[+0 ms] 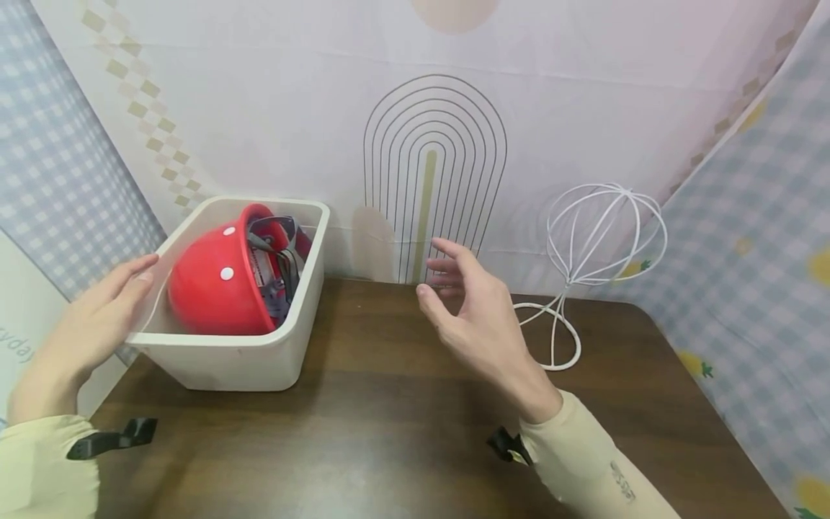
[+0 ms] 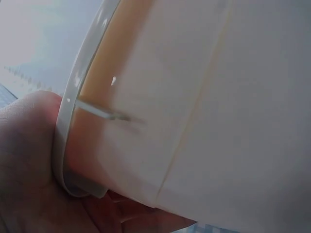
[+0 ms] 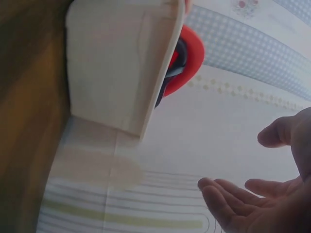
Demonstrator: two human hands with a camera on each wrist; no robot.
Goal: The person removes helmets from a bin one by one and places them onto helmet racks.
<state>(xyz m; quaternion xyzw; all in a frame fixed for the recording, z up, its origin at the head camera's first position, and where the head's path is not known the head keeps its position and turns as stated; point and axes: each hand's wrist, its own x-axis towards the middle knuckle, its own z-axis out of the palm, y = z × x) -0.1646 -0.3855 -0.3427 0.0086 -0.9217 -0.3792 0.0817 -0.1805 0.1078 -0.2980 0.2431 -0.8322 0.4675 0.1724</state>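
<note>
A white plastic bin (image 1: 230, 364) stands at the left of the brown table. Inside it a red helmet (image 1: 214, 285) with white dots lies on its side, its grey and dark straps facing right. My left hand (image 1: 97, 317) holds the bin's left rim, thumb over the edge and fingers against the outer wall, as the left wrist view also shows. To the right of the bin, my right hand (image 1: 476, 310) is raised above the table, fingers spread and apart from everything. Behind it is a white wire stand (image 1: 570, 281) with a balloon-shaped top.
A pale patterned cloth (image 1: 298, 122) hangs behind the table (image 1: 382, 418). Blue checked cloth (image 1: 746, 238) borders the right side, and more hangs at the left. A white panel with lettering (image 1: 19, 310) stands beyond the table's left edge.
</note>
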